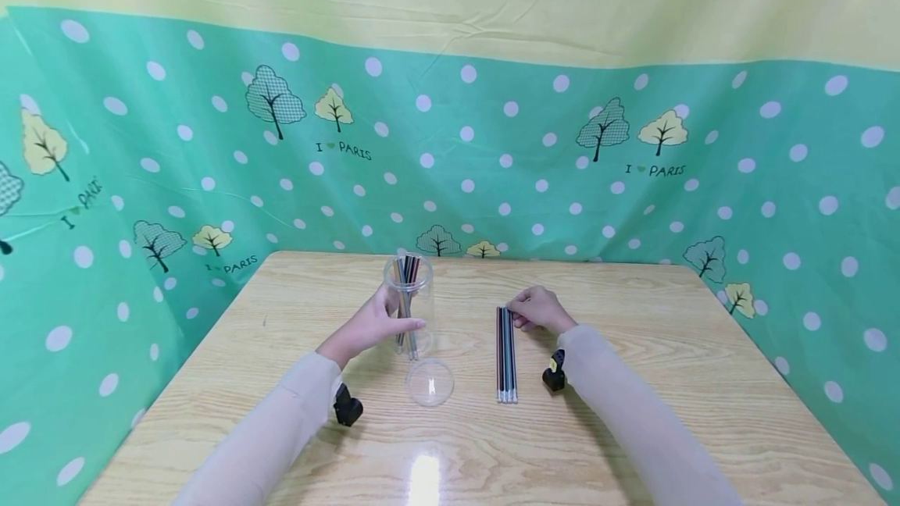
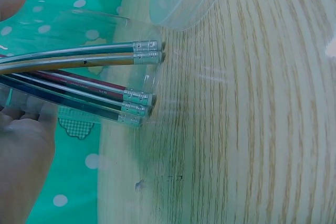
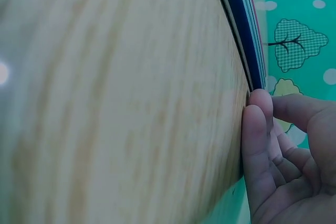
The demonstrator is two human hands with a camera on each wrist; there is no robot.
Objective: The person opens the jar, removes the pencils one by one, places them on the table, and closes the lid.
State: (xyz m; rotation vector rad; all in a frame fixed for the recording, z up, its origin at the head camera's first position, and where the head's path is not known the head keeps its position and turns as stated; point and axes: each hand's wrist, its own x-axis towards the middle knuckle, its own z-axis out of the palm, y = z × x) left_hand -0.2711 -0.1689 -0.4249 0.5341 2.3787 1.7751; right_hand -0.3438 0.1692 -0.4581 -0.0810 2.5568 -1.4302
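My left hand point(image 1: 376, 322) grips a clear plastic jar point(image 1: 426, 304) round its side, thumb across the front. The jar stands roughly upright with its mouth uncovered. Several pencils point(image 1: 408, 272) lean inside it, and in the left wrist view their eraser ends point(image 2: 140, 98) are at the jar's bottom. To the right, a row of pencils point(image 1: 506, 354) lies side by side on the table, eraser ends toward me. My right hand point(image 1: 540, 309) pinches the far end of the rightmost pencil point(image 3: 254, 72) with thumb and fingertips; that tip is hidden by the fingers.
A round clear lid point(image 1: 430, 383) lies on the wooden table point(image 1: 295, 443) just in front of the jar. A green dotted cloth point(image 1: 485, 139) hangs behind the table's far edge and along both sides. Black wrist cameras point(image 1: 348, 406) sit on both wrists.
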